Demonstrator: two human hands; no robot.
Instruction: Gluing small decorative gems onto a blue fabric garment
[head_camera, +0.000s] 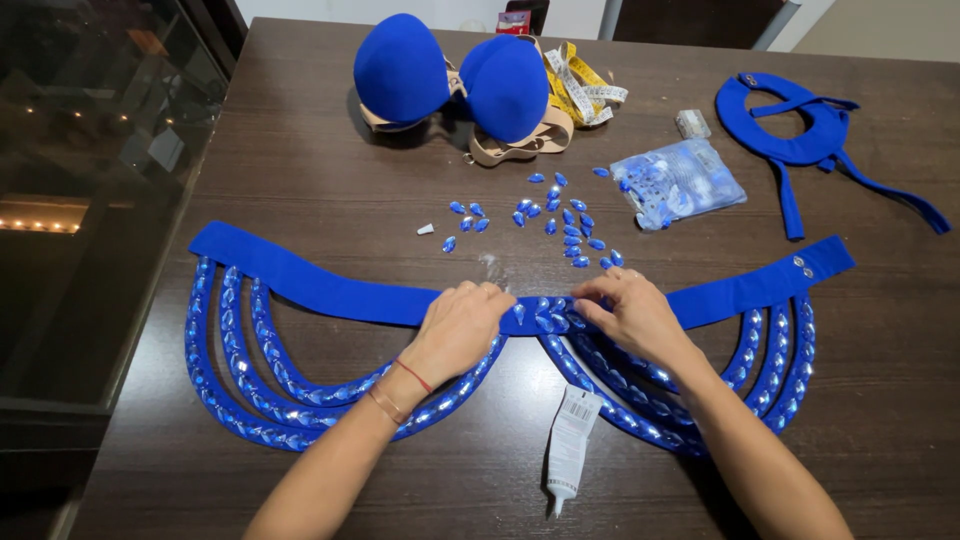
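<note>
A dark wooden table (300, 180) filled the view, and across it lay a long blue fabric belt (320, 285) with looping strands studded with blue gems (240, 400) hanging toward the person. Both hands met at the middle of the belt. The left hand (460, 325) rested on the band with its fingers curled down, pressing the fabric flat rather than gripping it. The right hand (630, 310) sat just beside it, its fingertips (590, 298) pinched at the band's gem-covered centre; whether they held a single gem could not be told. Well beyond the fingers stood a blue padded bra top (450, 75), with a yellow measuring tape (585, 90) touching its right side. Far beyond the right hand and off to its right lay a blue fabric collar with ties (800, 130). Nearer, beyond the right fingertips, sat a clear bag of gems (680, 180). Loose blue gems (560, 220) were scattered just past the fingertips. Below the hands, between the wrists, lay a white glue tube (570, 440).
</note>
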